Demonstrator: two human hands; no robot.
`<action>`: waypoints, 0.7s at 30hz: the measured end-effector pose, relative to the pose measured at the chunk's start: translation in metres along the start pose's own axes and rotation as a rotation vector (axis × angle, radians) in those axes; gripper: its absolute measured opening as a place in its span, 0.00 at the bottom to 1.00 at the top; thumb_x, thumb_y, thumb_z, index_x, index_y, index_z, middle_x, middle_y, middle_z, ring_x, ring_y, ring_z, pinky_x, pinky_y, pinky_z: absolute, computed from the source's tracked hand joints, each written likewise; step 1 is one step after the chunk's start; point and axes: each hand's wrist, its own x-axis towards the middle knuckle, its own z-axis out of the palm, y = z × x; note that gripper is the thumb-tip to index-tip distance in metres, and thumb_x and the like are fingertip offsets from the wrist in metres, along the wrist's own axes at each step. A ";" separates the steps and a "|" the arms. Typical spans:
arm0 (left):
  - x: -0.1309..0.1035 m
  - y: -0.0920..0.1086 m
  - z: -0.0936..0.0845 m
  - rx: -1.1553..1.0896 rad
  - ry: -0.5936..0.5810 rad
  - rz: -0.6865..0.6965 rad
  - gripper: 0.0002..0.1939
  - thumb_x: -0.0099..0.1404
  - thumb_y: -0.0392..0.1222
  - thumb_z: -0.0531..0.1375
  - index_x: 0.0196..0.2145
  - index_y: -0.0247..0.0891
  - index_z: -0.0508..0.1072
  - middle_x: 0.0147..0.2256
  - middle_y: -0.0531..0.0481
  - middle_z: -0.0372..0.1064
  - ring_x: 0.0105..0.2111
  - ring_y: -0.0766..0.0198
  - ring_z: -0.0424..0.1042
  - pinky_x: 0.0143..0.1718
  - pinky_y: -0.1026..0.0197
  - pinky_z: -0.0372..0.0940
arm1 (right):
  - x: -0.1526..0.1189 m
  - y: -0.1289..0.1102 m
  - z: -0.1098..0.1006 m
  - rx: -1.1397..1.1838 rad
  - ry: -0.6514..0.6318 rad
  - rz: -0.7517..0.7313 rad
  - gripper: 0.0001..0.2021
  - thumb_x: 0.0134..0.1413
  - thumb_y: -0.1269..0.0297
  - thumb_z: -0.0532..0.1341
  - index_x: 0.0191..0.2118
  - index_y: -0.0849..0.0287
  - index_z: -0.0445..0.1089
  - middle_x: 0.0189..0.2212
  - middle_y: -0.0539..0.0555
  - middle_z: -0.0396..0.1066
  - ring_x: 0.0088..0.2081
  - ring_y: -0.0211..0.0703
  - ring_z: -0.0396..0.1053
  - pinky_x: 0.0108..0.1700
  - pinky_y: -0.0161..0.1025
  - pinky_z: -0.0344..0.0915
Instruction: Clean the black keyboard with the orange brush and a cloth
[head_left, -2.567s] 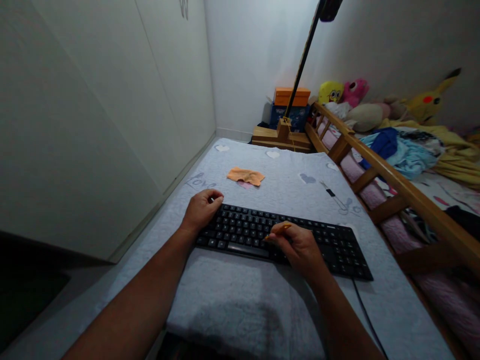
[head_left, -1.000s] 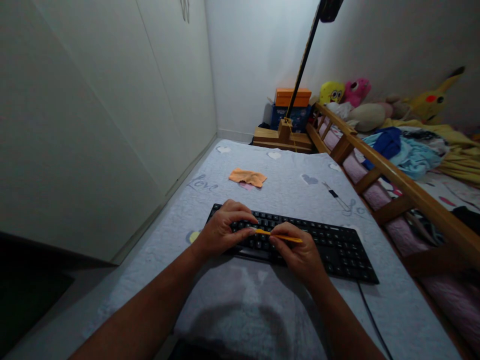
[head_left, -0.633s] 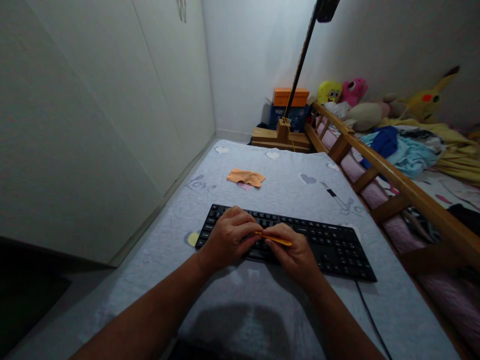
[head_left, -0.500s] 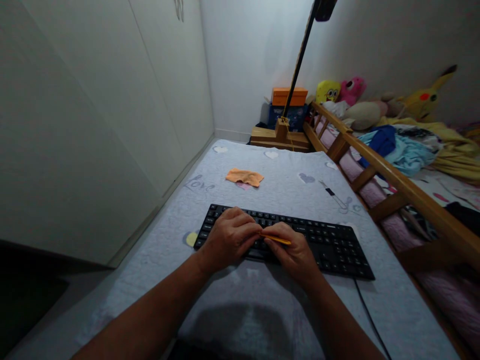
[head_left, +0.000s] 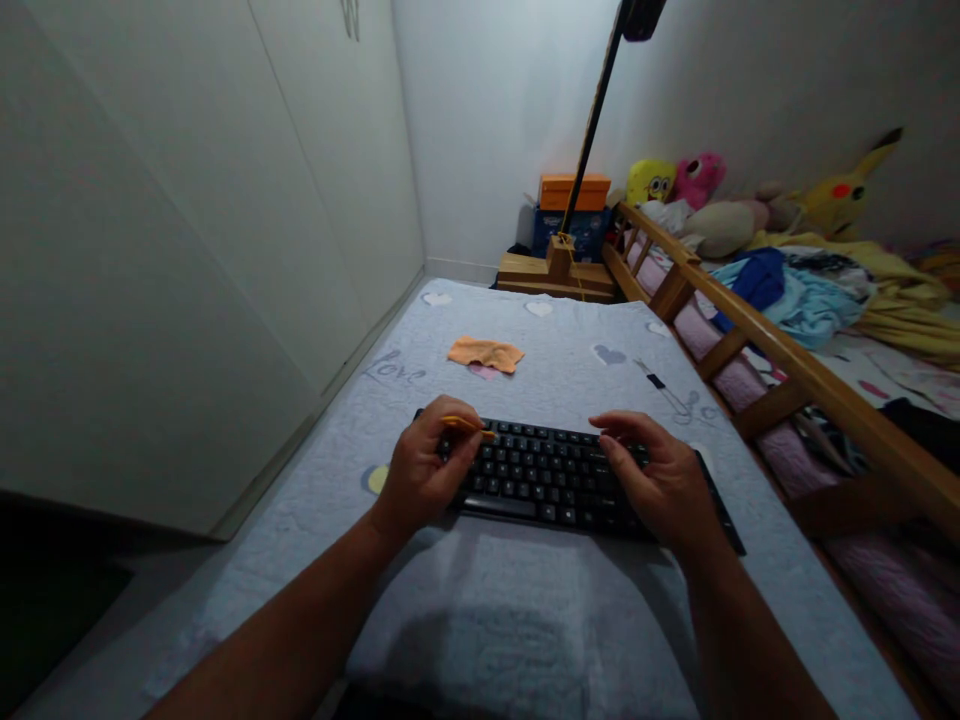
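A black keyboard [head_left: 525, 475] lies across the patterned sheet in front of me. Over its left end, my left hand [head_left: 431, 460] pinches a thin orange stick [head_left: 461, 424] between thumb and fingers; its exact kind is too small to make out. My right hand [head_left: 660, 475] hovers at the keyboard's right part, thumb and fingers apart, with nothing in it. That hand covers many of the right-side keys. Beyond the keyboard are a folded orange cloth [head_left: 486, 354] and, to the right, a slim tool with a black grip [head_left: 656, 381].
A wooden bed rail [head_left: 795, 380] runs along the right, with clothes and plush toys behind it. White cabinet doors [head_left: 187, 250] rise on the left. At the far end, a dark pole [head_left: 592, 130] stands on a wooden base [head_left: 559, 268] near an orange box [head_left: 575, 191].
My hands, together over the keyboard's middle before, have parted. The left moved left with the orange stick; the right let go of it, moved right and opened.
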 end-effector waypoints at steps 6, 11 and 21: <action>0.004 -0.001 0.000 -0.182 -0.059 -0.242 0.06 0.67 0.42 0.59 0.34 0.38 0.71 0.31 0.51 0.68 0.33 0.65 0.70 0.36 0.61 0.66 | 0.005 0.049 -0.013 -0.208 0.096 0.035 0.10 0.59 0.60 0.58 0.41 0.58 0.74 0.35 0.56 0.76 0.34 0.47 0.73 0.40 0.44 0.69; 0.004 -0.002 0.006 -0.217 -0.144 -0.341 0.06 0.64 0.42 0.62 0.33 0.37 0.74 0.29 0.51 0.71 0.30 0.65 0.71 0.33 0.62 0.66 | 0.001 0.071 -0.003 -0.276 0.077 -0.011 0.11 0.59 0.61 0.57 0.40 0.59 0.74 0.36 0.58 0.77 0.38 0.50 0.73 0.43 0.47 0.69; 0.002 -0.003 0.017 -0.227 -0.243 -0.427 0.05 0.60 0.40 0.64 0.33 0.36 0.76 0.28 0.50 0.74 0.28 0.65 0.72 0.31 0.62 0.67 | -0.001 0.076 0.002 -0.342 0.004 -0.069 0.11 0.60 0.62 0.56 0.39 0.58 0.75 0.38 0.60 0.78 0.43 0.55 0.73 0.48 0.52 0.68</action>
